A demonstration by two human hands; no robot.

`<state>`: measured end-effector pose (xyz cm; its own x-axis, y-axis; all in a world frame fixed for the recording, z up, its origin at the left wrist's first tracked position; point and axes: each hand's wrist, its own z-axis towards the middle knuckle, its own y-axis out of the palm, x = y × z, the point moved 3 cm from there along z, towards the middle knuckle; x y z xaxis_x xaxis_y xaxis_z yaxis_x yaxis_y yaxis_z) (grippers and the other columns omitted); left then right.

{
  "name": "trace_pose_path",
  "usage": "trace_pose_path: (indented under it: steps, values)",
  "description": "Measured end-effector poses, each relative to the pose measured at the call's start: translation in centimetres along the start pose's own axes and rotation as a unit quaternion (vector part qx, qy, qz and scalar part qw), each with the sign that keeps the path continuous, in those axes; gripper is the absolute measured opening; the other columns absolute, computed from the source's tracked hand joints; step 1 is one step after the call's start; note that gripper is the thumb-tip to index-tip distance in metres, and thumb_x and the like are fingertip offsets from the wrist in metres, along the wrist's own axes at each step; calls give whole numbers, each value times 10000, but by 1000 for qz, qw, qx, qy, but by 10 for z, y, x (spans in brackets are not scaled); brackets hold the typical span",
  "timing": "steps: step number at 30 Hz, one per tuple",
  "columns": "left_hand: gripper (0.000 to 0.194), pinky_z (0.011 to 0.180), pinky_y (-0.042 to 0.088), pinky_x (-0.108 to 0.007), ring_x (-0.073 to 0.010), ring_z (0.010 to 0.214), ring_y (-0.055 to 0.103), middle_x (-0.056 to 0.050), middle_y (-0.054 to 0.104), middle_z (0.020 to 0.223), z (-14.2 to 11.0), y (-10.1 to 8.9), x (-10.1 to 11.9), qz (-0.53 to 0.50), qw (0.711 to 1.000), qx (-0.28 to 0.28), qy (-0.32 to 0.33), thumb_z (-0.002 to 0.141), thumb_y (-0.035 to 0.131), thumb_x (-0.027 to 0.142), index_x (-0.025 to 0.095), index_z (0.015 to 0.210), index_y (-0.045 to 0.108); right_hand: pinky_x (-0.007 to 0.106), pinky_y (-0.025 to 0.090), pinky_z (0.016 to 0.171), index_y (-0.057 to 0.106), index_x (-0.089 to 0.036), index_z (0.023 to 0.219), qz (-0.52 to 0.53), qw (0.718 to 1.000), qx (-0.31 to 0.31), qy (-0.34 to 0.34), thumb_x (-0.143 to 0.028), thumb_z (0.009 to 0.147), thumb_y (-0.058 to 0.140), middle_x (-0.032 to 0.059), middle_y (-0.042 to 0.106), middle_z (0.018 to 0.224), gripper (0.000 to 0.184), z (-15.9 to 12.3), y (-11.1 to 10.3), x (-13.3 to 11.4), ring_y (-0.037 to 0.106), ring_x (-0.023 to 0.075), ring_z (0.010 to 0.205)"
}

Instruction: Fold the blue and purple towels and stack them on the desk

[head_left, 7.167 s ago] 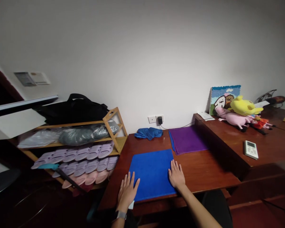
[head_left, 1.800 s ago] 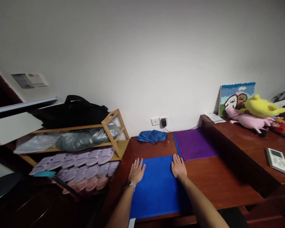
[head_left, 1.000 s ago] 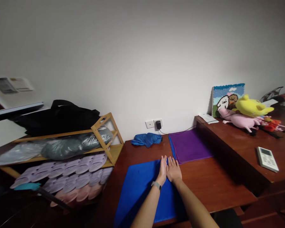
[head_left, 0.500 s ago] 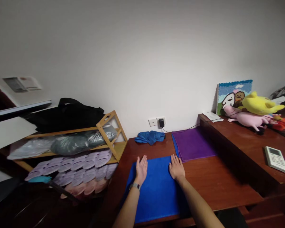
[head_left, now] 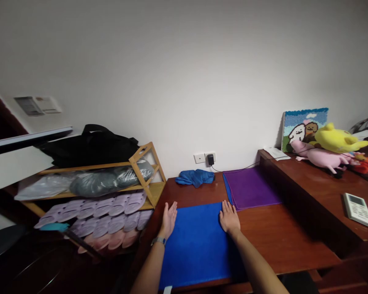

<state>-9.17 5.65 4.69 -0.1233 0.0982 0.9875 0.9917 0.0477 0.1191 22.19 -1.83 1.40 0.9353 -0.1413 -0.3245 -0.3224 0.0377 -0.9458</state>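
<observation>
A blue cloth (head_left: 199, 245) lies spread flat on the brown wooden table (head_left: 282, 237), with a small white tag at its near left corner. My left hand (head_left: 169, 220), a watch on its wrist, is at the cloth's far left edge, fingers stretched out. Flat on the far right corner rests my right hand (head_left: 229, 217), fingers extended. Neither hand grips anything. Just beyond the right hand, a purple cloth (head_left: 254, 188) lies flat over a blue one whose edge shows. A crumpled blue cloth (head_left: 195, 177) sits at the table's back edge.
On the left a wooden rack (head_left: 148, 175) holds lilac and pink clogs (head_left: 119, 204) and a black bag (head_left: 92, 147). A raised desk at right carries plush toys (head_left: 337, 139) and a white calculator-like device (head_left: 359, 209). A black plug (head_left: 210, 159) with a cable is in the wall socket.
My left hand has slid left to the blue cloth's left edge, and that edge now lies flatter. The right hand stays on the right corner. The view has shifted slightly.
</observation>
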Motion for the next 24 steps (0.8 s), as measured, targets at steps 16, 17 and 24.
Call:
trace_pose_path:
  steps: [16, 17, 24]
  values:
    - [686, 1280, 211, -445, -209, 1537, 286, -80, 361, 1646, -62, 201, -45, 577, 739, -200, 283, 1049, 148, 566, 187, 1594, 322, 422, 8, 1256, 182, -157, 1627, -30, 999, -5, -37, -348, 1002, 238, 39, 98, 1701, 657, 3, 7, 5, 42, 219, 1572]
    - [688, 1278, 213, -441, -206, 1538, 282, -77, 351, 1650, -62, 208, -49, 586, 730, -208, 282, 1050, 131, 560, 188, 1603, 298, 425, 6, 1256, 175, -168, 1629, -37, 998, -7, -45, -344, 992, 269, 38, 84, 1702, 667, 3, 8, 6, 31, 223, 1573]
    - [750, 1281, 179, -415, -211, 1554, 231, -93, 295, 1670, -50, 170, -48, 623, 712, -208, 248, 1032, 140, 610, 152, 1615, 253, 397, -1, 1257, 185, -120, 1623, -13, 1000, 4, -13, -365, 1025, 138, 39, 141, 1696, 648, 3, 3, 3, 63, 194, 1570]
